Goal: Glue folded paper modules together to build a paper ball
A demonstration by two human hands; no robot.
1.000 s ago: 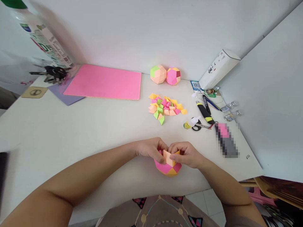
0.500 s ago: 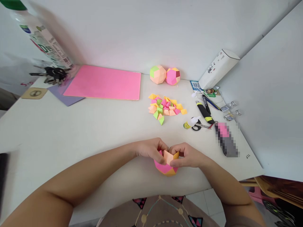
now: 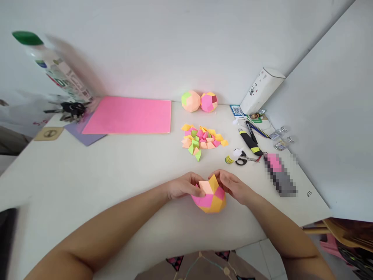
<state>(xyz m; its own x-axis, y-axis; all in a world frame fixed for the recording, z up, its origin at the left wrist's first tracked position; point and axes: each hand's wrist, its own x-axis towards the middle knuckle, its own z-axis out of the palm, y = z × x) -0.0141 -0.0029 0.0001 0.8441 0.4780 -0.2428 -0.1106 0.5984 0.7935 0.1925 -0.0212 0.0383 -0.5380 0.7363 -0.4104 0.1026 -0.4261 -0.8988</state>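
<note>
Over the table's near edge a partly built ball of folded paper (image 3: 214,202), pink, orange and peach, sits between my hands. Its upper edge shows a peach flap and an orange flap that stands up. My left hand (image 3: 185,186) grips the left rim, thumb over the outside near the peach flap and fingers behind. Around the right, far side curve the fingers of my right hand (image 3: 233,186), close behind the orange flap; their tips are partly hidden. Beyond the hands lies a pile of small folded paper pieces (image 3: 204,138) in pink, orange, peach and green.
Two finished paper balls (image 3: 191,102) rest against the wall. Pink paper sheets (image 3: 128,116) lie left, beside keys (image 3: 72,111) and a tall bottle (image 3: 62,74). At right are a glue bottle (image 3: 232,156), scissors (image 3: 244,158), a cutter (image 3: 250,142), pens and a white box (image 3: 262,91).
The paper ball has turned and shifted slightly right, showing more of its orange side. My right hand has eased from a pinch at the rim to the ball's right side. The view has tilted up.
</note>
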